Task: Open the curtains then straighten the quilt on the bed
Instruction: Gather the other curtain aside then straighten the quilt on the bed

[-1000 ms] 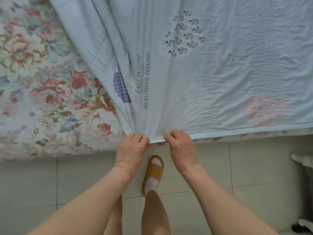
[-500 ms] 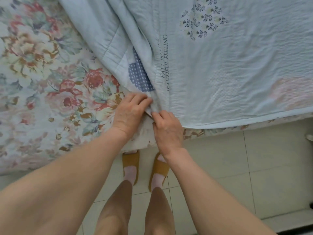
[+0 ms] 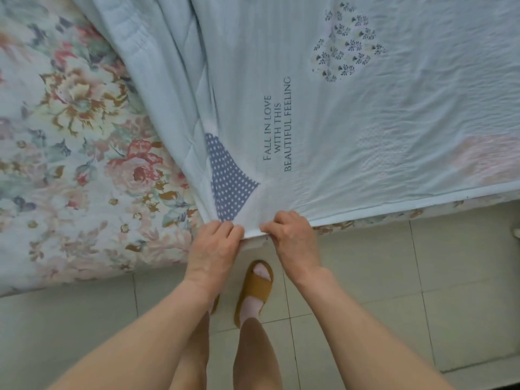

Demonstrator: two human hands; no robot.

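Pinching the quilt (image 3: 351, 130) hem at the bed (image 3: 70, 142) edge in our left hand (image 3: 213, 246) and right hand (image 3: 292, 240), we judged its right stretch flat, its bunched left side unfinished, curtains unseen.

The quilt (image 3: 365, 122) is pale blue cloth, matt and finely crinkled, with stitched padding in its folds. The floral sheet (image 3: 70, 136) beneath is matt cloth, lightly puckered. The floor (image 3: 394, 291) is smooth pale tile with a dull sheen. The mustard slipper (image 3: 254, 287) looks soft and matt.
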